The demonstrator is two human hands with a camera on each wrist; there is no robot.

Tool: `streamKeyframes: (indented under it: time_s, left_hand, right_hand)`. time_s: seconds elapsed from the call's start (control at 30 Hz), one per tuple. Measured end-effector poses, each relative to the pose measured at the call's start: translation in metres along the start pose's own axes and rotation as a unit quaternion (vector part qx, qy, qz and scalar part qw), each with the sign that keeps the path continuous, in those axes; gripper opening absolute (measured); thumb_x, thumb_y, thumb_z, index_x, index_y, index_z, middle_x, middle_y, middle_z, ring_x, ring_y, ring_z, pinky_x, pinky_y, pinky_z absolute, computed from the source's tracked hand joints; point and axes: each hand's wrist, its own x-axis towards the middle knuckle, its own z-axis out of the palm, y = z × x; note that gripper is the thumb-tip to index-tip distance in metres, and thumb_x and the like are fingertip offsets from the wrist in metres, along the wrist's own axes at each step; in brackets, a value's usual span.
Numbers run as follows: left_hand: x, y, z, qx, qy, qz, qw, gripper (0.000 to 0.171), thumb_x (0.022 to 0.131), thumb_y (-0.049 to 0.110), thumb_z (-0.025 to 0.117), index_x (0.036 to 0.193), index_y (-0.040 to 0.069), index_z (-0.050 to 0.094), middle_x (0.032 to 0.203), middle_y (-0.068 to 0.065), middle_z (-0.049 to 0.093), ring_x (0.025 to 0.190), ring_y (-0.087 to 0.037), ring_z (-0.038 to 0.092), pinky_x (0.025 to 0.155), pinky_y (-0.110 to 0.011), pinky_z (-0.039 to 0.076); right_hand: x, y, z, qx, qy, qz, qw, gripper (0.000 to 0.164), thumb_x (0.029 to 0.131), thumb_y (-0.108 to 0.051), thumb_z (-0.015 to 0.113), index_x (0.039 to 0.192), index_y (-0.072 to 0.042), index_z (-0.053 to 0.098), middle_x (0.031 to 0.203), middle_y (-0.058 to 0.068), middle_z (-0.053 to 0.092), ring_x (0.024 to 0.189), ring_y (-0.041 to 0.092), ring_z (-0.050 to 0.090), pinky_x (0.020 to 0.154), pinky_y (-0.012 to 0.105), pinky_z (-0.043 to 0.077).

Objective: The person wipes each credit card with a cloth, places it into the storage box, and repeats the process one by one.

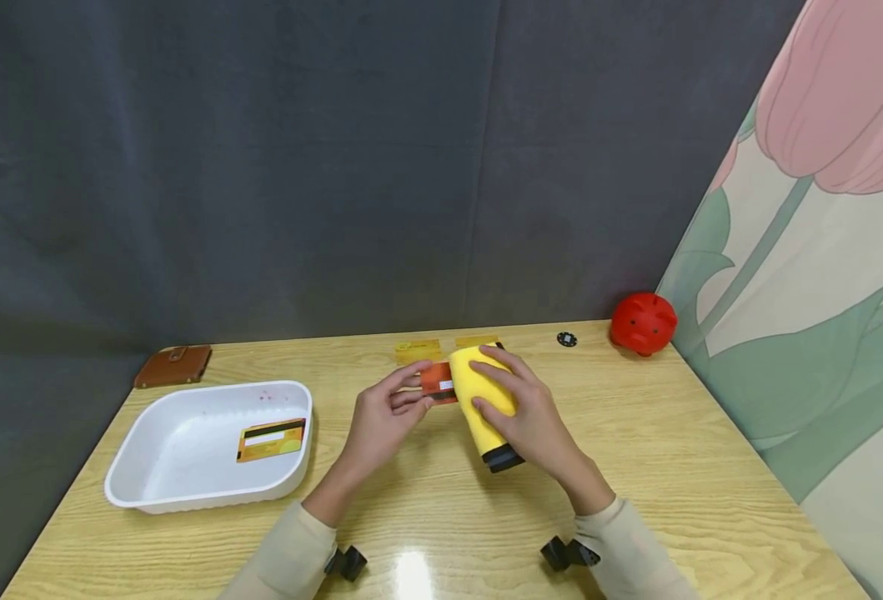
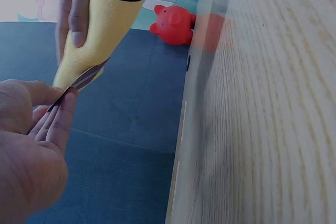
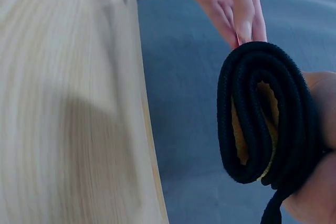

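My left hand (image 1: 379, 423) pinches a red card (image 1: 437, 383) between thumb and fingers. The card's right end meets the side of a yellow cloth (image 1: 473, 387), rolled up and edged in black; whether the card only touches it or goes behind it cannot be told from the head view. My right hand (image 1: 533, 421) grips this cloth from the right, lifted over the table. In the right wrist view the cloth's black end (image 3: 227, 124) shows several folded layers. The left wrist view has the card (image 2: 86, 77) edge-on against the cloth.
At left stands a white tray (image 1: 122, 479) with yellow bank-style cards (image 1: 270, 440) inside. A brown wallet (image 1: 173, 367) lies behind it. Yellow cards (image 1: 417, 351) lie at the table's back edge, a small black disc (image 1: 566, 339) and a red piggy bank (image 1: 643, 323) farther right.
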Motion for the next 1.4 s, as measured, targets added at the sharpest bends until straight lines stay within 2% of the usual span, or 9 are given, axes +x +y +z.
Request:
streamKeyframes:
  time_s: [0.13, 0.33, 0.67, 0.73, 0.9, 1.1, 1.2, 1.3, 1.4]
  left_hand:
    - [0.000, 0.002, 0.000, -0.002, 0.004, -0.003, 1.0000, 0.048, 0.091, -0.002, 0.075, 0.136, 0.014, 0.068, 0.119, -0.020, 0.068, 0.105, -0.032, 0.076, 0.082, -0.024, 0.063]
    - [0.000, 0.005, -0.004, 0.018, 0.012, -0.010, 0.9997, 0.048, 0.092, 0.001, 0.075, 0.135, 0.020, 0.069, 0.121, -0.016, 0.069, 0.105, -0.027, 0.077, 0.081, -0.024, 0.063]
    - [0.005, 0.020, -0.024, 0.007, 0.029, -0.009, 0.9995, 0.047, 0.093, 0.000, 0.074, 0.137, 0.015, 0.066, 0.123, -0.019, 0.070, 0.105, -0.028, 0.076, 0.079, -0.020, 0.061]
    - [0.004, 0.021, -0.033, 0.010, 0.036, -0.005, 0.9993, 0.048, 0.093, 0.000, 0.074, 0.138, 0.014, 0.066, 0.124, -0.020, 0.070, 0.104, -0.024, 0.076, 0.079, -0.019, 0.061]
    - [-0.005, 0.025, -0.067, 0.057, 0.057, 0.013, 0.9967, 0.045, 0.097, 0.005, 0.071, 0.140, 0.015, 0.066, 0.129, -0.016, 0.070, 0.106, -0.002, 0.070, 0.085, -0.013, 0.058]
    - [-0.022, 0.027, -0.112, 0.114, 0.082, 0.017, 0.9899, 0.042, 0.101, 0.009, 0.066, 0.142, 0.016, 0.064, 0.129, -0.017, 0.070, 0.104, 0.007, 0.065, 0.082, -0.007, 0.055]
    - [-0.030, 0.025, -0.131, 0.136, 0.097, 0.015, 0.9858, 0.042, 0.102, 0.008, 0.065, 0.143, 0.013, 0.063, 0.130, -0.017, 0.070, 0.101, 0.008, 0.067, 0.078, -0.008, 0.055]
    - [-0.036, 0.022, -0.150, 0.167, 0.117, 0.007, 0.9790, 0.041, 0.103, 0.009, 0.064, 0.143, 0.013, 0.063, 0.131, -0.005, 0.071, 0.101, 0.010, 0.067, 0.078, -0.008, 0.054]
    - [-0.041, 0.018, -0.167, 0.187, 0.139, -0.013, 0.9725, 0.040, 0.104, 0.012, 0.063, 0.143, 0.012, 0.063, 0.126, 0.013, 0.070, 0.099, 0.012, 0.067, 0.079, -0.006, 0.053]
  right_hand:
    - [0.002, 0.014, -0.010, 0.007, 0.021, 0.021, 1.000, 0.048, 0.089, -0.007, 0.080, 0.136, -0.010, 0.068, 0.153, 0.009, 0.053, 0.144, 0.034, 0.050, 0.111, 0.054, 0.048]
    - [0.003, 0.031, -0.023, 0.001, 0.047, 0.049, 0.998, 0.046, 0.089, -0.005, 0.080, 0.133, -0.006, 0.069, 0.152, 0.012, 0.054, 0.144, 0.037, 0.048, 0.112, 0.058, 0.045]
    - [0.005, 0.037, -0.036, 0.004, 0.063, 0.068, 0.996, 0.046, 0.089, -0.006, 0.079, 0.134, -0.008, 0.068, 0.153, 0.012, 0.053, 0.143, 0.038, 0.048, 0.112, 0.056, 0.044]
    - [0.005, 0.038, -0.036, 0.006, 0.065, 0.070, 0.995, 0.046, 0.089, -0.006, 0.079, 0.134, -0.008, 0.068, 0.153, 0.012, 0.053, 0.143, 0.037, 0.048, 0.112, 0.049, 0.044]
    - [0.004, 0.038, -0.040, 0.002, 0.071, 0.071, 0.995, 0.047, 0.089, -0.007, 0.080, 0.134, -0.009, 0.069, 0.153, 0.010, 0.054, 0.144, 0.034, 0.048, 0.109, 0.016, 0.037]
    - [0.005, 0.040, -0.045, -0.007, 0.077, 0.070, 0.995, 0.047, 0.089, -0.008, 0.080, 0.134, -0.010, 0.069, 0.153, 0.009, 0.055, 0.144, 0.033, 0.048, 0.110, 0.023, 0.039]
    - [0.004, 0.041, -0.046, -0.004, 0.075, 0.073, 0.994, 0.047, 0.089, -0.007, 0.079, 0.135, -0.009, 0.068, 0.153, 0.010, 0.054, 0.145, 0.035, 0.047, 0.108, 0.013, 0.036]
    - [0.004, 0.041, -0.047, 0.002, 0.074, 0.079, 0.994, 0.047, 0.090, -0.008, 0.079, 0.136, -0.010, 0.067, 0.155, 0.010, 0.052, 0.144, 0.036, 0.047, 0.103, 0.003, 0.032]
    - [0.004, 0.041, -0.047, 0.011, 0.078, 0.079, 0.994, 0.048, 0.090, -0.007, 0.079, 0.136, -0.010, 0.067, 0.155, 0.009, 0.052, 0.144, 0.036, 0.047, 0.099, 0.001, 0.033]
